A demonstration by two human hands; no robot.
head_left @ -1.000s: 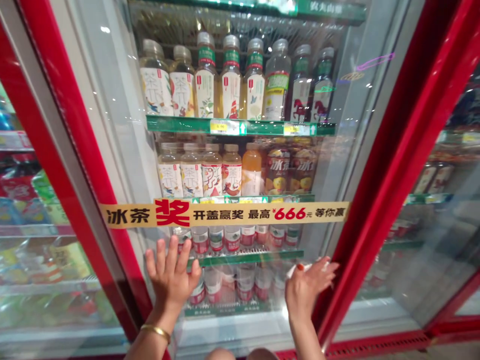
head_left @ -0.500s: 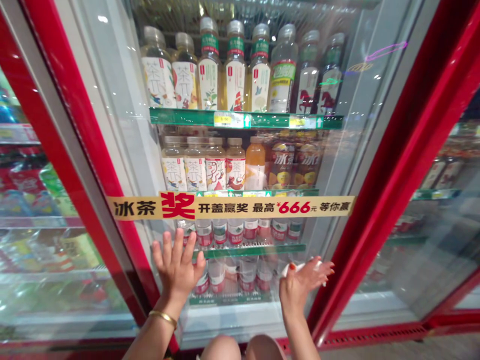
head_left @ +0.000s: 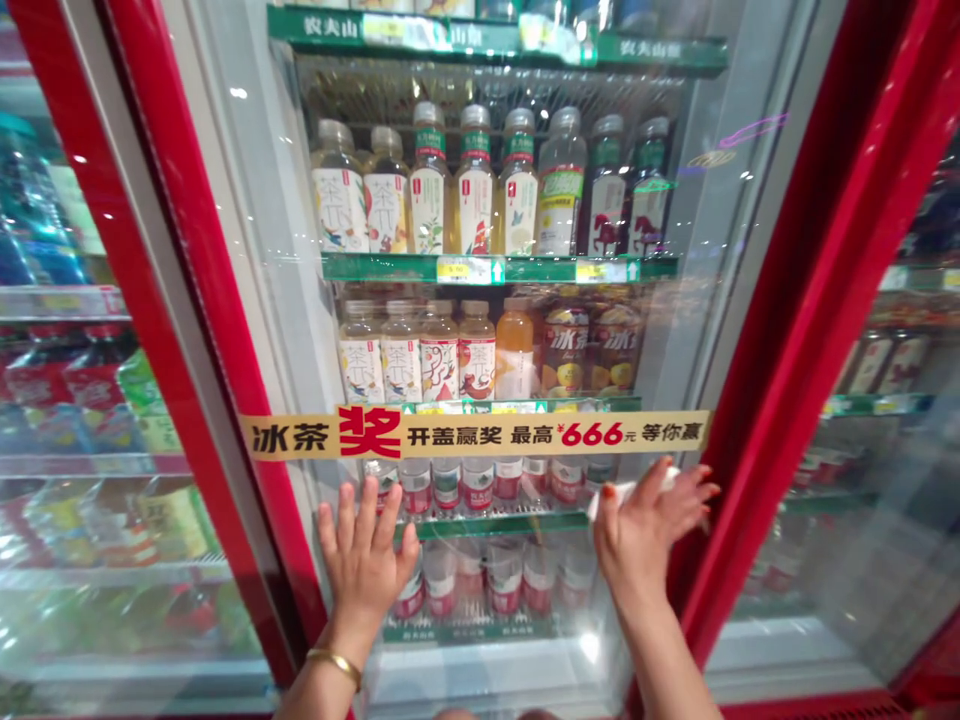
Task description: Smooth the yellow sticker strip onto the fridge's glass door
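Note:
My left hand [head_left: 367, 560], with a gold bangle on its wrist, rests palm-forward on the glass door [head_left: 487, 660] of a drinks fridge, fingers spread. To the right, my right hand [head_left: 637, 540] is near the red door frame [head_left: 757, 440], its fingers fanned. Under its palm and fingers I hold a white tissue or cloth [head_left: 595, 503], mostly hidden by the hand and partly smeared. A yellow sticker strip [head_left: 480, 437] with black and red lettering crosses the glass just above both hands.
Behind the glass, green-edged shelves [head_left: 525, 268] carry tea bottles [head_left: 427, 200], dark iced tea bottles [head_left: 566, 355] and small red-labelled water bottles [head_left: 504, 580]. More bottled drinks [head_left: 97, 390] stand behind the left door. Another glass door lies at the right.
My right hand has moved up and right with the white tissue or cloth, towards the door frame. My left hand stays at about the same place on the glass. The view has tilted upward.

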